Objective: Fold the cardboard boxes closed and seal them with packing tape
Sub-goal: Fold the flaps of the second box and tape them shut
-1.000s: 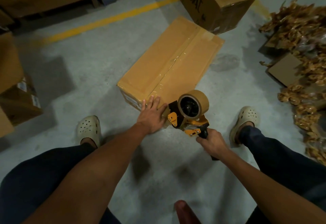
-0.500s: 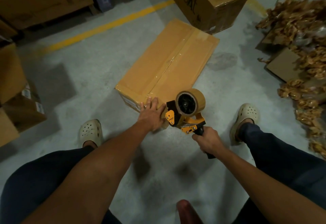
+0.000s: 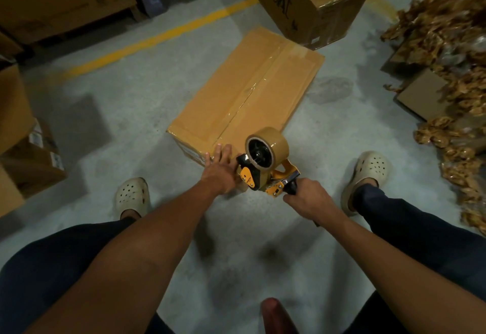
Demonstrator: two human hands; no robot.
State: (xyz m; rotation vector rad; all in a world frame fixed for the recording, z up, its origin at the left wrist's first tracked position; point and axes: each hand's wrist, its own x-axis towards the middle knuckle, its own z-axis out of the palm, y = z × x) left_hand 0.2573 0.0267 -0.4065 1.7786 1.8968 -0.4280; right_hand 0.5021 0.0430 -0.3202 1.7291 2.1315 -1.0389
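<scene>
- The box [image 3: 236, 91] lies flat on the floor [image 3: 147, 102], just in front of my feet, with a shiny strip of tape [image 3: 253, 87] down its middle.
- My left hand [image 3: 219, 170] lies flat on the near end of the box, fingers straight, pressing down.
- My right hand [image 3: 306, 199] grips the handle of the tape gun [image 3: 252, 175], right beside my left hand.
- I think the job now is to end the strip over the near edge. I should hold the box firm, pull the gun down and tilt it so it cuts clean, then rub the end flat.
- The gun hides where the tape meets the box, so I cannot tell if it is cut.
</scene>
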